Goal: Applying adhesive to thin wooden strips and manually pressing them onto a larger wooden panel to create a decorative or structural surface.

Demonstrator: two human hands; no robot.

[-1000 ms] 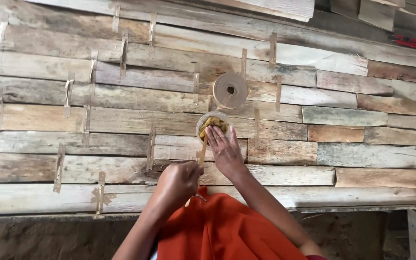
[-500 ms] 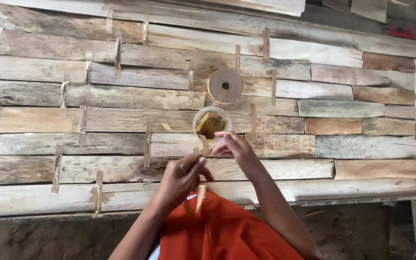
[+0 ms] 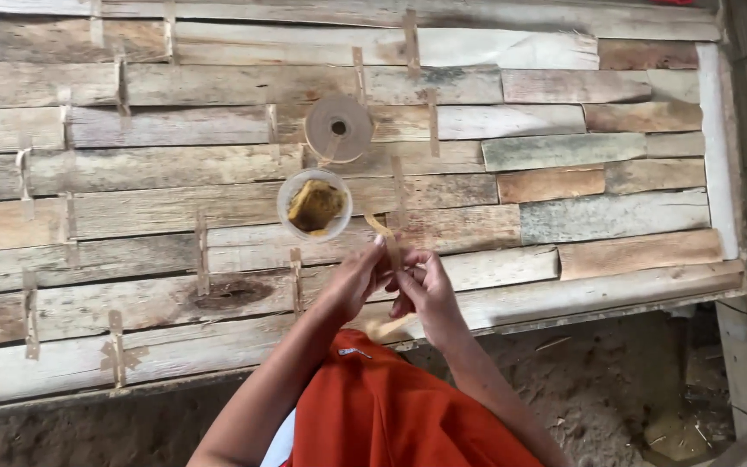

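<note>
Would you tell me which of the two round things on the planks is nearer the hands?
The clear cup holding yellowish-brown paste; the flat tape roll lies farther up the planks.

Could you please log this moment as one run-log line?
left hand: pinching strip | right hand: on strip | cup, spool: on planks

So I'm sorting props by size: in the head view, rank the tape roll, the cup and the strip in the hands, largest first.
1. Strip: longest, though thin, partly hidden by the hands and nearer the camera, so unsure.
2. Cup and tape roll: about alike across; too close to rank.
</note>
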